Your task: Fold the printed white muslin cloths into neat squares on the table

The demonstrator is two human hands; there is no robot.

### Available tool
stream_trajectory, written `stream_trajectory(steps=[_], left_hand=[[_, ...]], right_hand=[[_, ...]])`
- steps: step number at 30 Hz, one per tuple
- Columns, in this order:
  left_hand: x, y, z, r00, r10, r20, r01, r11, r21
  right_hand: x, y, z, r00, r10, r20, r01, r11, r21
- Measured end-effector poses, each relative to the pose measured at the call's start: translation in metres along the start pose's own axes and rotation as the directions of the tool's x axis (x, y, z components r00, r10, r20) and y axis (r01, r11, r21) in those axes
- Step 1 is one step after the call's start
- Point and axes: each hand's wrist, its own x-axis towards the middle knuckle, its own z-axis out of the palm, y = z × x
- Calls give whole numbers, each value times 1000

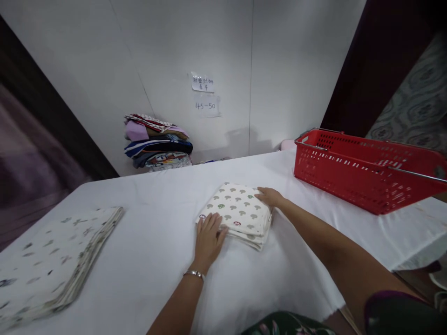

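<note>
- Mushroom-print folded fabric (240,209): located at the center of the frame, lying flat in layers on the white-covered table (157,260). Print: gray mushrooms with a few green and red ones.
- Left hand (208,239): positioned just below and left of center. Fingers extended and resting on the fabric's left corner; grip released, not clenched. A metal bracelet (195,274) encircles the wrist.
- Right hand (270,196): positioned right of center, in contact with the fabric's upper right corner. Whether it pinches the layers cannot be told; the thumb is hidden.
- Folded printed cloth stack (52,260): lower left of the frame, on the table, well apart from both hands.
- Red perforated basket (349,177): right side of the frame, on the table, fitted with metal handles.
- Stack of folded textiles (159,142): left of upper center, beyond the table's far edge, near the white wall (289,70).
- Paper label (206,106): upper center, on the wall, marked "45-50".
</note>
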Motion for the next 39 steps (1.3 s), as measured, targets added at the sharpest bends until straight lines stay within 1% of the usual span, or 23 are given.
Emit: stream_trajectory(steps=[3, 5, 8, 12, 13, 15, 16, 17, 18, 19, 20, 21, 22, 23, 24, 27, 29, 32, 34, 37, 39], left_hand=[[-3, 13, -5, 985, 159, 70, -159, 987, -7], [-4, 18, -7, 973, 200, 118, -199, 980, -18], [-6, 15, -12, 978, 157, 137, -155, 988, -27], [-12, 10, -23, 989, 97, 111, -88, 993, -81], [-14, 12, -25, 990, 99, 105, -88, 991, -105], [-20, 23, -30, 981, 158, 110, -138, 976, -169], [-24, 30, -32, 971, 207, 120, -180, 963, -202], [-28, 38, -32, 959, 254, 129, -220, 948, -231], [-32, 45, -31, 946, 295, 134, -255, 933, -253], [-37, 52, -30, 937, 323, 133, -280, 923, -262], [-42, 57, -28, 933, 336, 132, -294, 920, -261], [-46, 60, -26, 932, 339, 130, -299, 920, -252], [-50, 62, -24, 933, 336, 130, -300, 924, -239], [-54, 63, -23, 934, 331, 136, -296, 928, -225], [-57, 63, -23, 935, 324, 146, -290, 933, -212], [-63, 63, -25, 932, 312, 186, -276, 941, -197], [-66, 66, -27, 921, 333, 204, -291, 934, -209], [-68, 71, -27, 910, 361, 206, -314, 922, -226], [-68, 73, -26, 912, 354, 208, -306, 924, -230], [-68, 76, -29, 915, 335, 227, -275, 926, -259], [-69, 78, -32, 924, 312, 219, -242, 924, -296]], right_hand=[[2, 9, -2, 998, 55, 23, -56, 998, 5], [0, 10, -3, 996, 81, 38, -81, 997, 0], [-15, 8, -3, 991, 107, 83, -105, 994, -22], [-53, 10, -7, 978, 91, 189, -84, 996, -42], [-63, 11, -9, 971, 84, 224, -77, 996, -41], [-80, 12, -13, 962, 89, 259, -76, 995, -60], [-87, 11, -14, 968, 89, 234, -73, 994, -77], [-92, 9, -14, 982, 68, 174, -52, 994, -93], [-95, 7, -12, 996, 15, 85, -6, 995, -104], [-97, 3, -8, 997, -71, -14, 69, 991, -112], [-99, -2, -4, 980, -177, -91, 166, 979, -117], [-100, -7, 2, 951, -279, -133, 264, 957, -121], [-102, -12, 9, 923, -356, -143, 340, 932, -127], [-103, -17, 14, 907, -402, -127, 386, 913, -135], [-104, -21, 19, 902, -421, -96, 406, 903, -141], [-106, -30, 24, 920, -391, -12, 385, 911, -149], [-105, -36, 22, 927, -375, -21, 368, 918, -147], [-103, -44, 22, 912, -405, -71, 391, 908, -149], [-101, -47, 25, 904, -425, -46, 416, 900, -133], [-96, -45, 29, 908, -418, 8, 418, 905, -83], [-89, -39, 28, 917, -399, -16, 398, 916, -46]])
